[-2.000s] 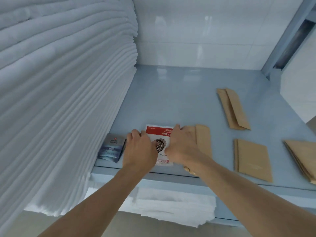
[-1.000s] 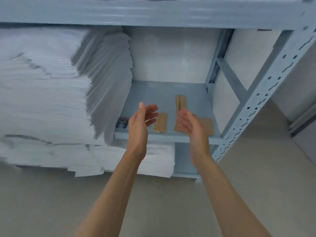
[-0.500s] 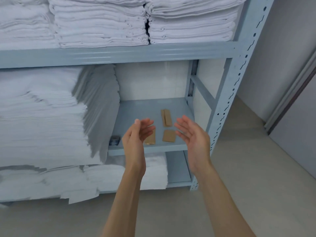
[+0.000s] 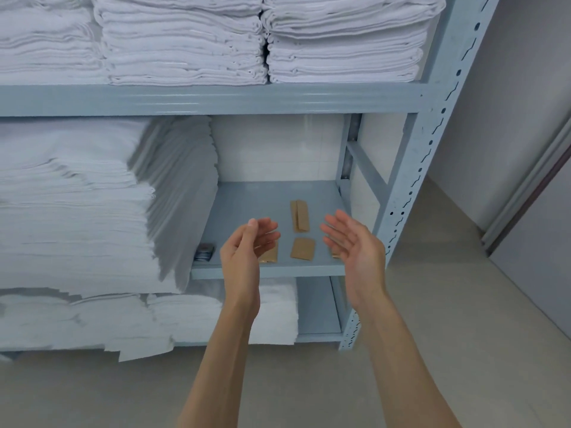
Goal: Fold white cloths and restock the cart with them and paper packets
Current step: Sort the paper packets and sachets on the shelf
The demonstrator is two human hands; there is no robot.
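Note:
Brown paper packets lie on the blue middle shelf (image 4: 265, 270): a long pair (image 4: 299, 215) towards the back, a square one (image 4: 303, 249) nearer the front, and another (image 4: 271, 256) partly hidden behind my left hand. My left hand (image 4: 247, 249) and my right hand (image 4: 352, 242) hover in front of the shelf edge, palms turned towards each other, fingers relaxed, holding nothing. A tall stack of folded white cloths (image 4: 77, 205) fills the left of that shelf. More folded white cloths (image 4: 185, 38) sit on the shelf above.
A small dark blue packet (image 4: 204, 251) sits at the foot of the cloth stack. White cloths (image 4: 191, 316) also lie on the lowest shelf. The perforated blue upright (image 4: 414, 180) frames the rack's right side. Beige floor spreads below and to the right, with a door frame (image 4: 531, 186) beyond.
Two seconds ago both hands rested on a red-and-white packet on the shelf. They have let go and drawn back from the rack, now held up empty; the view has pulled away and risen.

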